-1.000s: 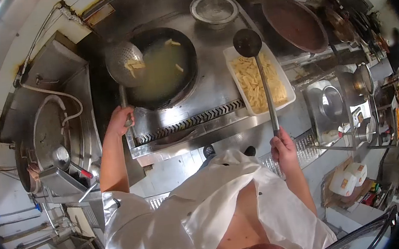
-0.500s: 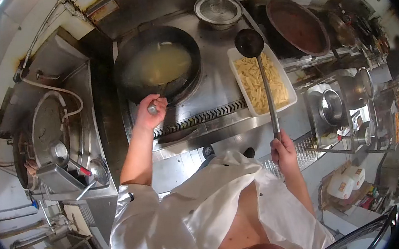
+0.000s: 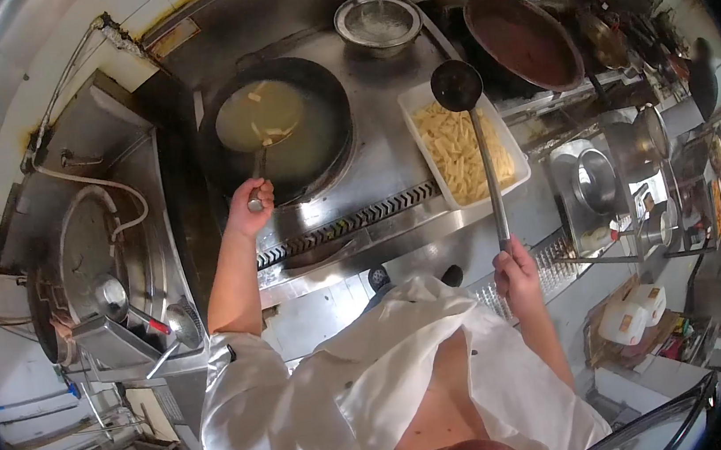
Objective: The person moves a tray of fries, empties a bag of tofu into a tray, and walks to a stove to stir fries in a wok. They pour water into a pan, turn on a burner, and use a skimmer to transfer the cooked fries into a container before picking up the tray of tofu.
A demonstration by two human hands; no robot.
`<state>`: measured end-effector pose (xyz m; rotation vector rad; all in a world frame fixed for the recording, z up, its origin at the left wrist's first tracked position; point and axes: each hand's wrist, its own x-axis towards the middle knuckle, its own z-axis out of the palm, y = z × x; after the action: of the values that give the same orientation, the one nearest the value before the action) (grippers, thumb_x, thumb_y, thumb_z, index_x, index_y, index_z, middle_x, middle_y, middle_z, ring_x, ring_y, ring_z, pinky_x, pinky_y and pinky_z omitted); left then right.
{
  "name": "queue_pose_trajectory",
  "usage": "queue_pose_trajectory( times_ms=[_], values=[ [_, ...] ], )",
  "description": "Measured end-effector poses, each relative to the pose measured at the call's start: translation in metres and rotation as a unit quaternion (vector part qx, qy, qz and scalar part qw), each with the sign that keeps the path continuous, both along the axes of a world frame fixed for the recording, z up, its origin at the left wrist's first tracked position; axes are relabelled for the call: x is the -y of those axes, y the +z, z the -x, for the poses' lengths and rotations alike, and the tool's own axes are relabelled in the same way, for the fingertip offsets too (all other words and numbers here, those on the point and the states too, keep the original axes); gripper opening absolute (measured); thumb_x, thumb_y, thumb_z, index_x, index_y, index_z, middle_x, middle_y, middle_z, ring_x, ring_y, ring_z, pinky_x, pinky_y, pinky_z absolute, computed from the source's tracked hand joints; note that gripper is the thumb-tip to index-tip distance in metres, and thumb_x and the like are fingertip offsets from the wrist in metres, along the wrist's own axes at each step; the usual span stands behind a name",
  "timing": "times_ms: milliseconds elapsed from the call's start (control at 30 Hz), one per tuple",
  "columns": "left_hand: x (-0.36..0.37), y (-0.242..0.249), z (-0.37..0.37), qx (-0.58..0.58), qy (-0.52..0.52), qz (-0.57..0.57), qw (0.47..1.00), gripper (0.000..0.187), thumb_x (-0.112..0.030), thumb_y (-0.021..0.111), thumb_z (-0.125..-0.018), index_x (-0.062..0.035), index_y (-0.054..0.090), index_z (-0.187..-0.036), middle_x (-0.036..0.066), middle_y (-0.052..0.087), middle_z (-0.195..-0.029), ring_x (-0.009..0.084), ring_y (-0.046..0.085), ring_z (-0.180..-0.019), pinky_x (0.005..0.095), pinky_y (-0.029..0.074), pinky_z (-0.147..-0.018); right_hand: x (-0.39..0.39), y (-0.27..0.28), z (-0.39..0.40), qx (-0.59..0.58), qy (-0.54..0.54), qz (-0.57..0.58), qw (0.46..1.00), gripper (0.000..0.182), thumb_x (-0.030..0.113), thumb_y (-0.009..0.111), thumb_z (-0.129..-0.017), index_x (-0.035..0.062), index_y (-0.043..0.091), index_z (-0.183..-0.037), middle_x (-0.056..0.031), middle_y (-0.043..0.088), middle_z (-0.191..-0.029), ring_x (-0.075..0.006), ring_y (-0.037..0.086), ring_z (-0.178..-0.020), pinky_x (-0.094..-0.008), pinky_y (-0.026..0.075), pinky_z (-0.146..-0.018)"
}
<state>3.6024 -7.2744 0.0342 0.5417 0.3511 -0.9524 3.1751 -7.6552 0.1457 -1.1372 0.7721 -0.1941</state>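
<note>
My left hand (image 3: 251, 207) is closed around the handle of a round, wide skimmer (image 3: 259, 116) inside the large dark wok (image 3: 332, 95). A few pale strips lie on the skimmer, and cloudy yellowish liquid (image 3: 303, 153) fills the wok's bottom. In my right hand (image 3: 515, 266) is the end of a long-handled ladle (image 3: 457, 85). Its dark bowl hangs over the far edge of a white plastic tub (image 3: 525, 172) piled with pale yellow strips (image 3: 463, 151); no strips are visible in the bowl.
Water runs from a tap into a metal basin (image 3: 377, 23) behind the tub. A wide brownish pan (image 3: 525, 42) stands at the back right. To the left is a steel sink (image 3: 172, 246) with a hose (image 3: 97, 172) and several ladles. Shelves with metal bowls (image 3: 595, 180) stand at the right.
The skimmer has moved to the left within the wok, and its round head now shows near the surface with a few strips on it. My right hand still holds the ladle over the tub.
</note>
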Motion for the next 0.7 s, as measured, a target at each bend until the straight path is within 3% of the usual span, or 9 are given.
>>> queue_pose_trajectory(
  times_ms=[100, 467, 533, 633, 700],
  values=[
    [0.009, -0.001, -0.002, -0.064, 0.002, 0.065, 0.996, 0.014, -0.01, 0.059, -0.089, -0.0041, 0.049, -0.081, 0.003, 0.053, -0.073, 0.0111, 0.054, -0.059, 0.024, 0.045, -0.053, 0.001, 0.006, -0.009, -0.006, -0.005, -0.018, 1.0, 0.036, 0.016, 0.056, -0.097, 0.0127, 0.051, -0.132, 0.0048, 0.049, -0.075, -0.0035, 0.037, -0.047, -0.0199, 0.026, -0.039],
    [0.037, 0.041, 0.039, -0.072, 0.003, 0.138, 0.988, 0.013, -0.012, 0.055, -0.091, -0.0013, 0.047, -0.09, 0.003, 0.052, -0.074, 0.0101, 0.054, -0.059, 0.024, 0.045, -0.053, 0.015, 0.007, -0.005, 0.0, 0.019, -0.015, 1.0, 0.038, 0.018, 0.058, -0.097, 0.011, 0.049, -0.134, 0.0035, 0.049, -0.075, -0.0048, 0.038, -0.048, -0.0211, 0.028, -0.04],
    [0.045, 0.049, 0.047, -0.09, 0.025, 0.155, 0.984, 0.014, -0.013, 0.054, -0.092, -0.0003, 0.047, -0.092, 0.003, 0.052, -0.074, 0.0097, 0.053, -0.059, 0.0239, 0.045, -0.053, 0.023, 0.001, 0.0, -0.001, 0.037, -0.022, 0.999, 0.053, 0.014, 0.056, -0.099, 0.012, 0.038, -0.149, 0.003, 0.048, -0.077, -0.0048, 0.039, -0.049, -0.0217, 0.03, -0.042],
    [0.055, 0.057, 0.055, -0.067, 0.026, 0.122, 0.99, 0.015, -0.012, 0.054, -0.091, 0.0011, 0.047, -0.096, 0.003, 0.052, -0.074, 0.0096, 0.053, -0.059, 0.0235, 0.045, -0.053, 0.032, 0.0, 0.006, 0.006, 0.035, 0.001, 0.999, 0.053, 0.013, 0.055, -0.099, 0.0116, 0.038, -0.148, 0.003, 0.049, -0.077, -0.0045, 0.039, -0.049, -0.022, 0.03, -0.042],
    [0.054, 0.062, 0.059, -0.104, 0.044, 0.179, 0.977, 0.014, -0.011, 0.056, -0.09, 0.0011, 0.048, -0.094, 0.003, 0.052, -0.073, 0.0099, 0.052, -0.059, 0.0232, 0.045, -0.053, 0.042, -0.005, 0.012, 0.009, 0.033, -0.005, 0.999, 0.053, 0.014, 0.056, -0.099, 0.0115, 0.038, -0.148, 0.0029, 0.049, -0.077, -0.0044, 0.039, -0.049, -0.022, 0.03, -0.042]
  ],
)
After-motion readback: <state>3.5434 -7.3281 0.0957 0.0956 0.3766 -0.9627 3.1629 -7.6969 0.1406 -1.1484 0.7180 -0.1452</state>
